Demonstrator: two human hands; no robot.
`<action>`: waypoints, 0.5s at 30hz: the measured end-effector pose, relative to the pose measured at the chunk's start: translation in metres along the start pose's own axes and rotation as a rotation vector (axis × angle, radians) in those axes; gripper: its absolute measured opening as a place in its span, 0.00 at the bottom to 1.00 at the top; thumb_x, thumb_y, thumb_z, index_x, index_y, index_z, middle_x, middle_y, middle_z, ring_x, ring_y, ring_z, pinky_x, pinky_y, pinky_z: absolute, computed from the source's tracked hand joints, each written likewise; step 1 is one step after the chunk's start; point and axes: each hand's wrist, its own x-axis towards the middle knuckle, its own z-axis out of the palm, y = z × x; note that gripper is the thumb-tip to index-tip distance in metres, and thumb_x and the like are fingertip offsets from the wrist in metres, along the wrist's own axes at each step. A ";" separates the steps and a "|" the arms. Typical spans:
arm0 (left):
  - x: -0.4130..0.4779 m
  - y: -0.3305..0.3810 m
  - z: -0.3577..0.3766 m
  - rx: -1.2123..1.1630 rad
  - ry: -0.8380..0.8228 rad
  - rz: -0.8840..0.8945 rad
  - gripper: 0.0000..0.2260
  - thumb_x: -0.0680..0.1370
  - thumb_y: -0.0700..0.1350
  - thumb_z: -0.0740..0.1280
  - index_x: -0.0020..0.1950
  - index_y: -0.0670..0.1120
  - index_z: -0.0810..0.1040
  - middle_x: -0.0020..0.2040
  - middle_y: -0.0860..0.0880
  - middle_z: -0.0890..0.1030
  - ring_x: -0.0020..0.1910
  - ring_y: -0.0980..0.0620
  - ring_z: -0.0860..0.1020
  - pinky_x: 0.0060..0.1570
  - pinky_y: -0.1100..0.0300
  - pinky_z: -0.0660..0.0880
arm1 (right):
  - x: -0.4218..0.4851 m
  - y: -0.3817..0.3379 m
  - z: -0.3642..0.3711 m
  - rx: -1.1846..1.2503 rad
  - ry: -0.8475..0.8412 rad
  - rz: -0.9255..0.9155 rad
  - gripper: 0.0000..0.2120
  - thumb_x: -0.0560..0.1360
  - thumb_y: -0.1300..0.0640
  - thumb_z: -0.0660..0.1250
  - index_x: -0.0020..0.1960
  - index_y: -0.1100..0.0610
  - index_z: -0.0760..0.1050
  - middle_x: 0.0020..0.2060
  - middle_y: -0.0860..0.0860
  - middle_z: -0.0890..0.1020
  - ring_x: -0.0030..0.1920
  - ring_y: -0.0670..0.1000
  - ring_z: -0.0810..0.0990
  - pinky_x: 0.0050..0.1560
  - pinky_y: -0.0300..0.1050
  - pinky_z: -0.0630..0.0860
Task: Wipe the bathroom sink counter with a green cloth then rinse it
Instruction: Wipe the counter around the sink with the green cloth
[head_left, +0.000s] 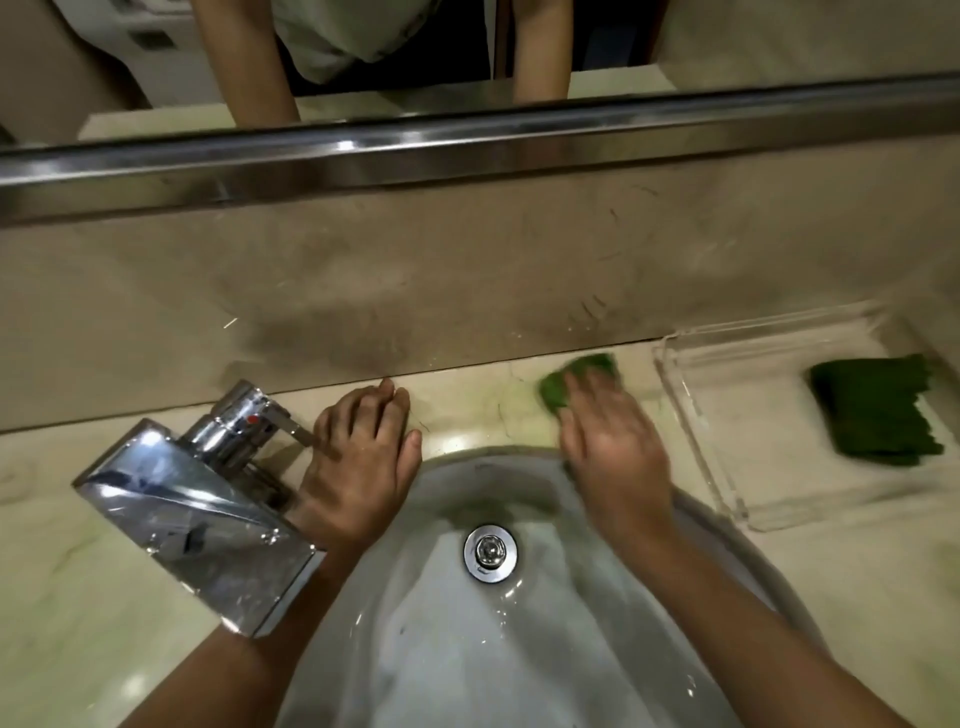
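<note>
On the counter (467, 410) behind the basin, at about one o'clock from the drain (490, 552), your right hand (613, 447) lies flat on the green cloth (584, 368). Its fingers are straight and close together, pressing the cloth onto the pale stone. The hand and cloth are both blurred. Only the far edge of the cloth shows past your fingertips, near the foot of the backsplash (415, 270).

Your left hand (358, 462) rests palm down on the counter at about eleven o'clock from the drain. Its fingers are together and reach almost to the backsplash, and the thumb lies apart along the basin rim. It holds nothing. It sits just beside the lever of the chrome faucet (197, 519), whose broad flat spout is at nine o'clock.

The white basin (441, 649) is wet, with drops near the drain. The counter is cream stone with faint greenish veins. The backsplash is brownish, polished and scuffed, with a dark smudge above your left hand.

At three o'clock a clear tray (693, 422) stands on the counter, well apart from your right hand. A second, folded dark green cloth (878, 410) lies at its far side.

At twelve o'clock a metal strip (467, 140) edges the mirror (779, 36), which reflects your forearms.
</note>
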 end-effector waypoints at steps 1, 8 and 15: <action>0.000 0.000 0.000 -0.004 -0.005 -0.004 0.21 0.76 0.51 0.56 0.60 0.40 0.77 0.56 0.40 0.78 0.55 0.43 0.71 0.54 0.46 0.69 | -0.004 0.017 -0.006 -0.016 -0.006 0.064 0.20 0.78 0.53 0.56 0.62 0.62 0.76 0.59 0.61 0.79 0.58 0.59 0.79 0.61 0.49 0.70; 0.002 0.002 -0.004 0.000 -0.056 -0.007 0.21 0.76 0.51 0.55 0.60 0.40 0.77 0.55 0.39 0.78 0.53 0.40 0.75 0.53 0.46 0.72 | 0.006 -0.040 0.013 0.022 0.035 0.126 0.19 0.78 0.53 0.57 0.61 0.61 0.77 0.59 0.59 0.79 0.59 0.57 0.78 0.60 0.51 0.73; 0.000 0.000 -0.008 -0.002 -0.080 -0.005 0.21 0.76 0.51 0.55 0.60 0.40 0.77 0.55 0.39 0.78 0.53 0.39 0.76 0.53 0.45 0.72 | 0.001 -0.018 0.002 0.082 0.011 -0.046 0.18 0.77 0.54 0.59 0.60 0.61 0.78 0.57 0.59 0.80 0.57 0.57 0.80 0.58 0.51 0.76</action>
